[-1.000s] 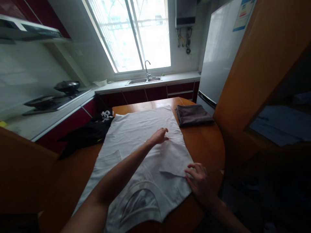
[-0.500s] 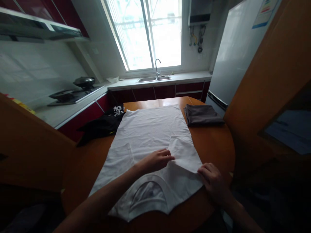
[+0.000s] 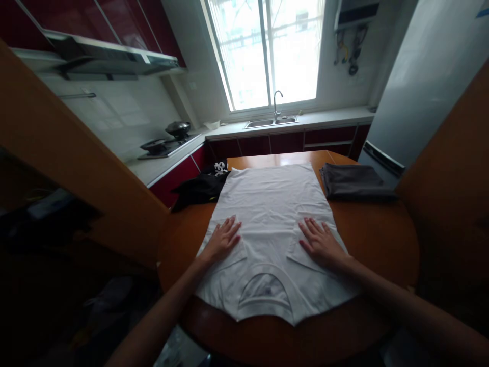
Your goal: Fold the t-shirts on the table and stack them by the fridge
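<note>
A white T-shirt [image 3: 271, 204] lies flat on the round wooden table [image 3: 382, 234], its neckline toward me and both sleeves folded inward over the body. My left hand [image 3: 223, 239] rests on the left sleeve, fingers spread and palm down. On the right sleeve lies my right hand [image 3: 320, 242], also flat with its fingers apart. Neither hand grips the cloth.
A folded dark grey cloth [image 3: 355, 182] sits at the table's right back. Black clothing with white print [image 3: 202, 187] hangs over the left back edge. Beyond are a sink [image 3: 271, 122], a stove with pans [image 3: 168, 145] and a fridge [image 3: 416, 86].
My left hand has moved from the right sleeve to the left one and opened. My right hand has let go of the shirt's right edge and now lies flat on the sleeve. The view has shifted left.
</note>
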{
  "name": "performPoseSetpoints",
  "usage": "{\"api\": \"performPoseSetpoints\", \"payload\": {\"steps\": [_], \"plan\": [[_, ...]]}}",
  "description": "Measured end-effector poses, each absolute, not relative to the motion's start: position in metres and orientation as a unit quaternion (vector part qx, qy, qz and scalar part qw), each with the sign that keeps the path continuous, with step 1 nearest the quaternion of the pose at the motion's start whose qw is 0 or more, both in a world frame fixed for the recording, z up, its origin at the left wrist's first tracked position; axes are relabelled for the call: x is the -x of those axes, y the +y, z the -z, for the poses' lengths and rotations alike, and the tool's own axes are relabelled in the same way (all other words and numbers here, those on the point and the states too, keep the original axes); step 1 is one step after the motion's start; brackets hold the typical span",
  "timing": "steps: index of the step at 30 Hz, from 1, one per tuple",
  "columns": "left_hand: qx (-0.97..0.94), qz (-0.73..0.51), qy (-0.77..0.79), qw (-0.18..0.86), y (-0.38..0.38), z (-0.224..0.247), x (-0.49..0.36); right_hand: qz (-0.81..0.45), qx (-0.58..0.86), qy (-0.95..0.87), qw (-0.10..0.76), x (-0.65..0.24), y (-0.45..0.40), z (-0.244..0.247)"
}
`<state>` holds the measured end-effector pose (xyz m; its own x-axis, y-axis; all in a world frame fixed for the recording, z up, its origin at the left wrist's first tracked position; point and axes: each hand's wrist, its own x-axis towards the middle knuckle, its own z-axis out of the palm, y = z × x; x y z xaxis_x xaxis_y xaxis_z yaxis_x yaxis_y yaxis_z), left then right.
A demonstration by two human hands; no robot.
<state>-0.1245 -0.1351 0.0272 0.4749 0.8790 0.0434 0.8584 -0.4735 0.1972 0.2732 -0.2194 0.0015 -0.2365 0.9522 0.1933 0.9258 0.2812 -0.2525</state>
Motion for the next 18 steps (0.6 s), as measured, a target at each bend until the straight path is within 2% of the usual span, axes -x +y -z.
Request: {"api": "performPoseSetpoints", "payload": {"steps": [3,6,9,13,18], "plan": [[-0.861,-0.11,0.49,0.085,-0.151,-0.036,0.136,-0.052,0.582,-0.797,0.152,-0.277,-0.226,0.003],[-0.873,-0.157,0.447,0.116,-0.174,-0.06,0.159,-0.052,0.541,-0.816,0.195,-0.294,-0.254,-0.005],[-0.894,-0.146,0.385,0.178,-0.21,-0.073,0.187,-0.062,0.503,-0.829,0.237,-0.314,-0.3,-0.007],[-0.91,-0.102,0.337,0.217,-0.254,-0.056,0.21,-0.067,0.478,-0.844,0.234,-0.333,-0.352,0.01],[-0.921,-0.169,0.32,0.142,-0.268,-0.027,0.212,-0.031,0.444,-0.857,0.26,-0.337,-0.36,0.02]]}}
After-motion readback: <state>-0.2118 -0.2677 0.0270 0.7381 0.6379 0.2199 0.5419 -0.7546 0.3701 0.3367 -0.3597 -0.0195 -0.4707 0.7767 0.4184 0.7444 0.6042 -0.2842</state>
